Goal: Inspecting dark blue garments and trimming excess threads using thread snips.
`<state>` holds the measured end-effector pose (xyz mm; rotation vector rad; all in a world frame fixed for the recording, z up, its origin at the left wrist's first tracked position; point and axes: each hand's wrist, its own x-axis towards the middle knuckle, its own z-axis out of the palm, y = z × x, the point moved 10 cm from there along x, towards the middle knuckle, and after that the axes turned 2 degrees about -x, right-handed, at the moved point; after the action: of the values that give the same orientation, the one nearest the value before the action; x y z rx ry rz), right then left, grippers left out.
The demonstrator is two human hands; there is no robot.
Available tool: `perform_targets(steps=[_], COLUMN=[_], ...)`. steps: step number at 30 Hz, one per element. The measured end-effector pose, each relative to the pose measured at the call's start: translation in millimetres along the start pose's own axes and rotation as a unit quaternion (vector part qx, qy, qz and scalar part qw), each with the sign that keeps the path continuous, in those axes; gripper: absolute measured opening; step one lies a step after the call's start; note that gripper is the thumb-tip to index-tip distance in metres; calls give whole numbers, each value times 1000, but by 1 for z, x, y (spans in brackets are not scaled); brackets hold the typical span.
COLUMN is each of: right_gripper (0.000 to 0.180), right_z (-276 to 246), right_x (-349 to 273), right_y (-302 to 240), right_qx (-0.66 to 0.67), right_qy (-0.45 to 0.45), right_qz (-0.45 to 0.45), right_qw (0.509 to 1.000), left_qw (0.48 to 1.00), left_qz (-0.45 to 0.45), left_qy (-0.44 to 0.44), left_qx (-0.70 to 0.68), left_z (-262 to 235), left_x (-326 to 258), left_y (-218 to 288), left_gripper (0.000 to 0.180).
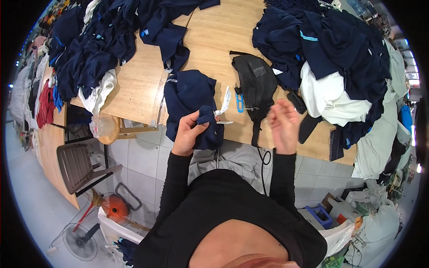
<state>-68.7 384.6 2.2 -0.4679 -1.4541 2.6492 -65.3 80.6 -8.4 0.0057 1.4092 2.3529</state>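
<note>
1. While the left hand (pixel 187 134) is clamped on a bunched edge of the soft dark-navy fabric piece (pixel 190 94), thumb pressed on top, the narrow white cloth strip (pixel 226 102) stands out from the gathered part, pointing away from the person.
2. That navy piece lies at the near edge of the pale wood-grained table (pixel 210 35), partly hanging over it, in front of the person and to the left of the flat black mesh-panelled bag (pixel 254 80).
3. Raised near the same edge, right of the bag, the right hand (pixel 286 127) has curled, blurred fingers; whether they meet or pinch anything, I cannot tell. It is well apart from the navy piece.
4. For good handling, I would keep the left pinch close to the base of the strip, so the loose cloth does not twist or slide off the edge.
5. Spreading the bunched part flat would probably show the strip's join more clearly and guard against catching a fold.
6. Beside the bag lies the small bright-blue looped tool (pixel 240 102); sleeves and cloth are best kept from dragging across it.
</note>
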Motion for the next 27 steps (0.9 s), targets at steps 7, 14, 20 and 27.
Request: perform_targets(steps=[7,14,20,27], right_gripper=[27,62,54,31], right_z=[-86,13,86,71], right_x=[9,-5,-25,-16], right_y=[-104,-26,63,53], right_qx=[-66,-298,-47,54], right_qy=[78,-56,-197,-197], right_qz=[-135,-79,127,162], right_qw=[985,950,971,965], left_qw=[1000,1000,999,998], left_qz=[13,-13,-27,-40], left_qy=[21,-10,-42,-45], left_qx=[-14,4,15,36], left_z=[-16,13,27,26], left_x=[-3,8,6,3], left_y=[2,3,-10,-14], left_gripper=[27,29,27,28])
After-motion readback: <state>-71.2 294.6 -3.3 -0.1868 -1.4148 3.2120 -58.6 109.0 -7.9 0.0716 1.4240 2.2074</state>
